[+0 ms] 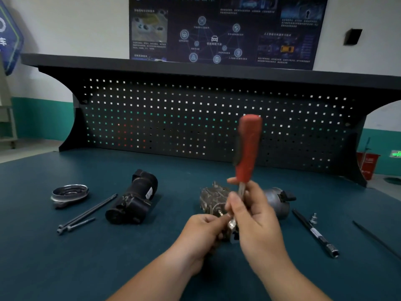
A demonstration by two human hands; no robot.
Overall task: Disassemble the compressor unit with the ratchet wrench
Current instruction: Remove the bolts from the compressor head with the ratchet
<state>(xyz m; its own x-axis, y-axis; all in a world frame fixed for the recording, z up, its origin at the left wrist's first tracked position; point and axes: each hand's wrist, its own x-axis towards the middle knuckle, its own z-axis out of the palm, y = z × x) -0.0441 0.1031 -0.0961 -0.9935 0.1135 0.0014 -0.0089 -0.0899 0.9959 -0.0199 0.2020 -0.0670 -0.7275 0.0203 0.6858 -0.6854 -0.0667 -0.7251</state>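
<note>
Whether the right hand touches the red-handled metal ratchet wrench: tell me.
Touching. The head view shows the right hand gripping the red-handled ratchet wrench by its metal shaft below the grip.

A teal-topped bench [65, 246] backed by a black pegboard [195, 118] stands under a dark poster [221, 29] on a white wall [76, 25].
</note>
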